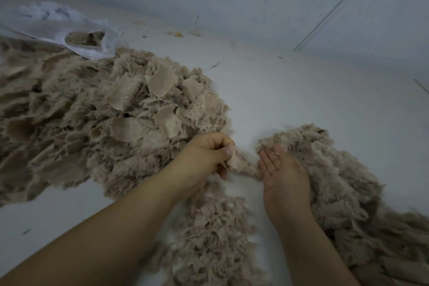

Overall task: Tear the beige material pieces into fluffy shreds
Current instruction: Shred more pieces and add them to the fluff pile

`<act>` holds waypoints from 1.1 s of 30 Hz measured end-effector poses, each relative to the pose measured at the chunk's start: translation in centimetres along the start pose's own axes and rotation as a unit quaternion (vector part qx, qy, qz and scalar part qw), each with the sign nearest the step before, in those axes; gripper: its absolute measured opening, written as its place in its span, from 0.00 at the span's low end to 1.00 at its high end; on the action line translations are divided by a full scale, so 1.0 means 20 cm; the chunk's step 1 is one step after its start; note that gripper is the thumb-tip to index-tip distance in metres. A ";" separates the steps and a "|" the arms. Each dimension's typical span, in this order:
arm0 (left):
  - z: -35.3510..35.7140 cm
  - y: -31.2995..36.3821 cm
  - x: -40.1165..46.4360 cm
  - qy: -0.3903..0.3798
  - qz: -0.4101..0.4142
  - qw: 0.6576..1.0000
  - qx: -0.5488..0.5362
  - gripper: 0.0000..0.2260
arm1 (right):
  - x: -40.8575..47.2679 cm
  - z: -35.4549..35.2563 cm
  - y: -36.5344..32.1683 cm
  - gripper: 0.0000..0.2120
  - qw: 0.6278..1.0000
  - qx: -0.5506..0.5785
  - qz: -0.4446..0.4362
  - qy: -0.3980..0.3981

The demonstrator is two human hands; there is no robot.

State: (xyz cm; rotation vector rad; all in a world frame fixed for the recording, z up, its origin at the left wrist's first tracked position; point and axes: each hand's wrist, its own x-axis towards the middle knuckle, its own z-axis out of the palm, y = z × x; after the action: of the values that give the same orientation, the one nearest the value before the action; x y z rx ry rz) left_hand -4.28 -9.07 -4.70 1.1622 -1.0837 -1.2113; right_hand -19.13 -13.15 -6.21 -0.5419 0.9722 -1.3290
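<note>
Left hand (206, 155) is pinching a beige piece (241, 163); right hand (284, 174) is lying flat-fingered, gripping nothing — risk: piece is just stretching, not tearing, unless anchored.

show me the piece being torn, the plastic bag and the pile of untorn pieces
piece being torn (240, 162), head view, on the beige strip just right of the left hand's thumb
plastic bag (55, 22), head view, on its white upper wall, far left
pile of untorn pieces (130, 109), head view, on a flat piece near the pile's middle
</note>
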 end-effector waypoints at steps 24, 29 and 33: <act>0.02 -0.01 0.03 0.040 -0.023 0.995 -0.086 0.07 | -0.07 -0.02 -0.01 0.23 0.951 -0.252 -0.115 -0.136; -0.05 -0.01 0.04 0.071 -0.037 0.984 -0.159 0.06 | -0.03 -0.03 0.01 0.22 0.965 -0.216 -0.104 -0.104; -0.03 -0.02 0.03 0.051 -0.028 0.985 -0.161 0.04 | -0.06 -0.02 0.01 0.23 0.953 -0.234 -0.086 -0.172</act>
State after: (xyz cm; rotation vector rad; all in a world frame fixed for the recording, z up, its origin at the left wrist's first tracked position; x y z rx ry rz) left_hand -3.62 -9.69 -5.09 0.9969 -0.7501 -1.3007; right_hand -19.34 -11.93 -6.25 -1.2041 0.9618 -1.1009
